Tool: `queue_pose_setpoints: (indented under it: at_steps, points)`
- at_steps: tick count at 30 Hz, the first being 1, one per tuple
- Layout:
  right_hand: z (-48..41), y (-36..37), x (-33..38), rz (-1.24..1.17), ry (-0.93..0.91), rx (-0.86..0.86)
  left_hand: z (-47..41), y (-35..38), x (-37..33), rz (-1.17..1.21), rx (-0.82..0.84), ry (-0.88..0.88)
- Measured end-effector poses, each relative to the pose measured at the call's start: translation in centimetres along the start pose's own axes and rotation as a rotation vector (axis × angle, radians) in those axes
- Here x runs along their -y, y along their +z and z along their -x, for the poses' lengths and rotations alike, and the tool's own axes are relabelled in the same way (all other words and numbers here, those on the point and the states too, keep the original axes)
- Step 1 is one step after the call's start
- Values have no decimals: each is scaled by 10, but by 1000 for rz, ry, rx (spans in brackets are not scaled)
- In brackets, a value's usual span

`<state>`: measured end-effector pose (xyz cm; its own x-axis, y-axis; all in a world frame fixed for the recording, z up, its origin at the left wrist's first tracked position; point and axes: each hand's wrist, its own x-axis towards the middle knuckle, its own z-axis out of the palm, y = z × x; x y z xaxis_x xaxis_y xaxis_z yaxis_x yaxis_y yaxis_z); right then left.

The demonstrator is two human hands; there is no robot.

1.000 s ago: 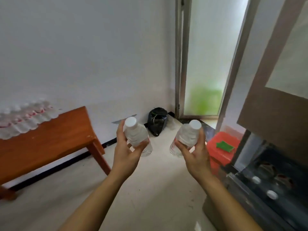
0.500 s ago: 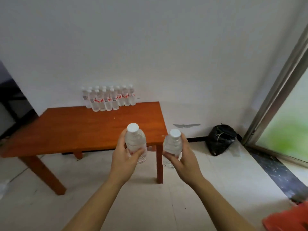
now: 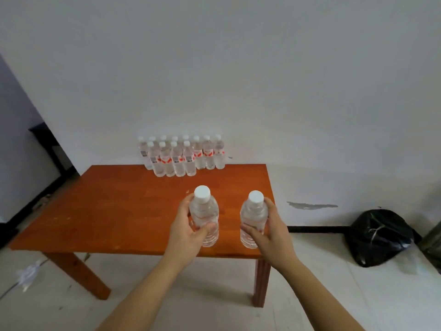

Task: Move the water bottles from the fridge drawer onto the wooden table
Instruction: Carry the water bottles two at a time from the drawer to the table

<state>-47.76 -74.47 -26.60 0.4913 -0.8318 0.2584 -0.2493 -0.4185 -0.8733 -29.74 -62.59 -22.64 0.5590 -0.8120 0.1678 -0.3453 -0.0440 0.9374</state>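
Observation:
My left hand (image 3: 186, 231) grips a clear water bottle (image 3: 204, 215) with a white cap, held upright above the front part of the wooden table (image 3: 114, 211). A second clear bottle (image 3: 253, 217) with a white cap is upright in my right hand (image 3: 270, 231), above the table's front right corner. Several water bottles (image 3: 181, 155) with red labels stand in two rows at the table's back edge, against the white wall. The fridge drawer is out of view.
A tied black plastic bag (image 3: 379, 237) lies on the floor to the right of the table, by the wall. Crumpled clear plastic (image 3: 29, 274) lies on the floor at the left. A dark doorway (image 3: 51, 149) opens at the far left.
The view has swung left from the fridge and door to face the table head-on. Both hands have carried their bottles forward, from in front of the table edge to above its top.

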Motion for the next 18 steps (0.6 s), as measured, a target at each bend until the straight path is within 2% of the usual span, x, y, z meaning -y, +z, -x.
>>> queue_pose_setpoints:
  at_steps: [12,18]
  points:
    - [-237,22,-58,39,84,143,-211,20,36,-79,-26,-111]
    - [-320,61,-82,203,6,162,-304,12,83,-85,-63,-67]
